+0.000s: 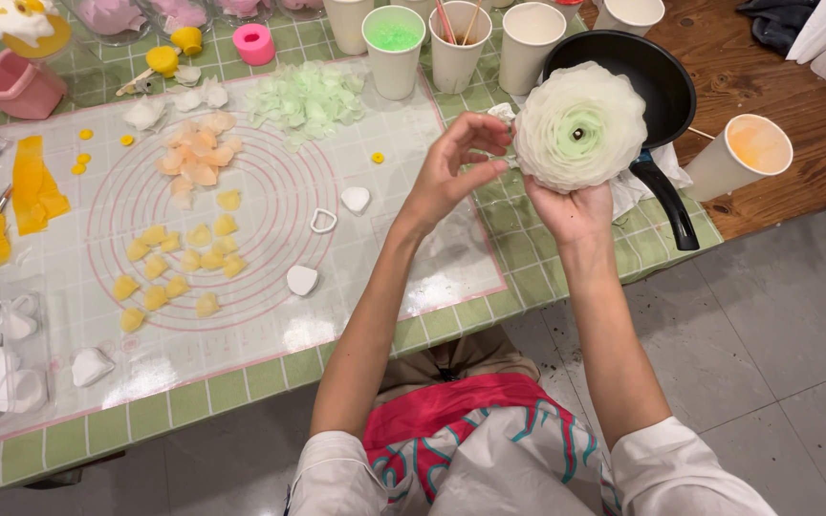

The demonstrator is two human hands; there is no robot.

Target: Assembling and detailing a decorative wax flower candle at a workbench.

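The right hand (576, 212) grips a white-green flower (580, 126) from below at the table's (270, 382) right edge; the left hand's (451, 172) fingertips pinch its outer petal.

Matt waxy flower (579, 126), glossy mat (270, 315)

Both bare forearms reach up from the near edge, sleeves white and pushed to the elbows. Left hand (451, 167) is raised, wrist bent slightly back, palm turned right; thumb and index finger curl toward each other in a pinch, tips close, other fingers (478, 134) arched loosely above. Whether the tips meet cannot be told. Right hand (574, 208) sits just right of the left, wrist straight, palm facing up and away, fingers mostly hidden, closed in a grip from below. Forearms angle inward, hands near each other, elbows well apart.
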